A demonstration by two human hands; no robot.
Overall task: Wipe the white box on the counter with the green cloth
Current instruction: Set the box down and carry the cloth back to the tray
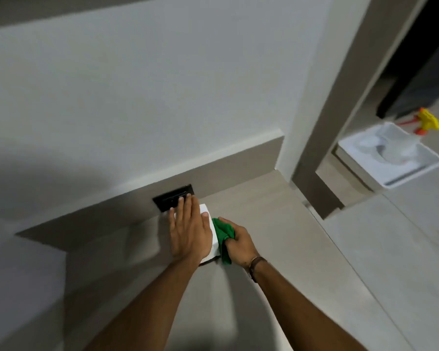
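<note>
A small white box (pixel 214 243) stands on the beige counter (pixel 276 249) close to the back wall. My left hand (pixel 189 230) lies flat on top of the box with fingers spread, covering most of it. My right hand (pixel 240 243) grips a bunched green cloth (pixel 223 236) and presses it against the box's right side. Part of the cloth hangs down by the box's front right corner.
A black outlet plate (pixel 173 196) sits in the backsplash just behind the box. To the right, past a wall edge, a white tray (pixel 390 163) holds a clear container and a yellow spray bottle (pixel 428 121).
</note>
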